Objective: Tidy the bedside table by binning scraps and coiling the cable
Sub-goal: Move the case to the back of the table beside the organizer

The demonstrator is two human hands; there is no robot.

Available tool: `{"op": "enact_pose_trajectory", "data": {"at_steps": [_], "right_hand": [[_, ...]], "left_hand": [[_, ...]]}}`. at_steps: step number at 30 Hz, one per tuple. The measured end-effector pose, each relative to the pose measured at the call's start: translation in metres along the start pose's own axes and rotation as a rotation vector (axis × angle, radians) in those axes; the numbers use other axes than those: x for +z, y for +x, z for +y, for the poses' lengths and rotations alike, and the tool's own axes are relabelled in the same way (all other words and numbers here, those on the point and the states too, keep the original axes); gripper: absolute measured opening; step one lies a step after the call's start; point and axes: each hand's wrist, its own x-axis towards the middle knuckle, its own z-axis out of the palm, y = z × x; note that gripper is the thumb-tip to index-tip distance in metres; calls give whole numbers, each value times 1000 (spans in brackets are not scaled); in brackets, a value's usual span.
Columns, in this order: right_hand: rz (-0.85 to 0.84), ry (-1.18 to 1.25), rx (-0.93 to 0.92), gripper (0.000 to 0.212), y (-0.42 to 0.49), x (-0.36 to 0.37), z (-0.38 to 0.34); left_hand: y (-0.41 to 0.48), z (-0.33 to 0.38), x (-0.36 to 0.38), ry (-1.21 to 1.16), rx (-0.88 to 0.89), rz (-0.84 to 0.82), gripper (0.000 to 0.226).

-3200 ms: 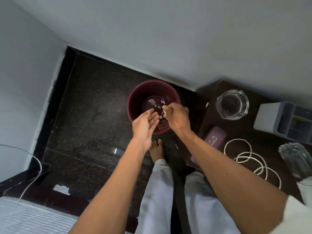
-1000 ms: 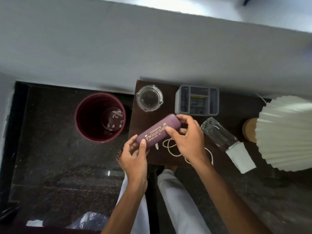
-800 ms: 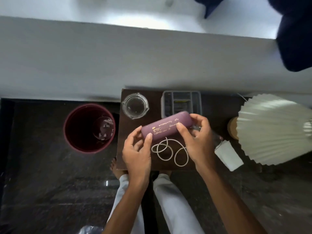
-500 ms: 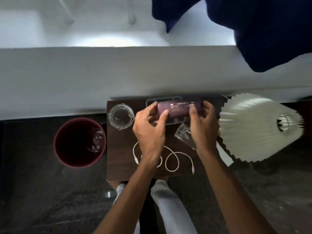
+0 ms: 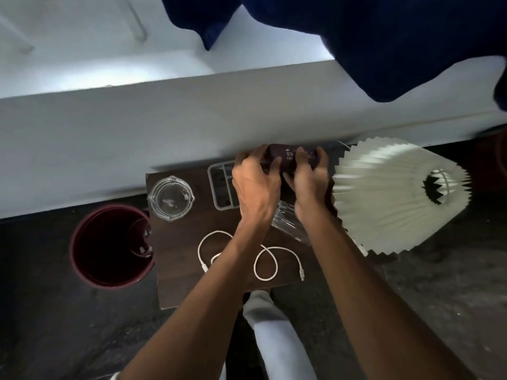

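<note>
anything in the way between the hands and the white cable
Nothing lies on the cable, loose near the table's front edge. The left hand and right hand both grip the purple case at the back; a tipped glass lies between them and it.

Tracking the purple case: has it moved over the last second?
Yes. The purple case went from beside the cable to behind the grey organiser, at the table's back edge.

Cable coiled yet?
No, the white cable lies in loose, sprawling loops on the table, while the left hand and right hand hold the purple case.
</note>
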Motion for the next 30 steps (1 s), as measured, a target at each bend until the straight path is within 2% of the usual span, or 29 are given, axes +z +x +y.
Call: {"op": "enact_pose_trajectory", "data": {"at_steps": [4,7,11,16,23,30], "right_hand": [[90,20,13,76,19,10,23],[155,55,4,64,25,12,26],[250,110,6,46,25,11,21],[320,27,21,51,32,10,25],[330,17,130,62,35,7,31],[256,8,134,66,41,4,30]], "left_hand": [[2,-6,8,73,29,-27,22],[2,-11,14,100,69,-95,17],[-2,-8,18,137,75,-172,20],[-6,-5,16,91,32,-208,27],[-15,-14,-2,-1,-50,-151,24],[-39,-27,-19,-160,-252,-142,27]]}}
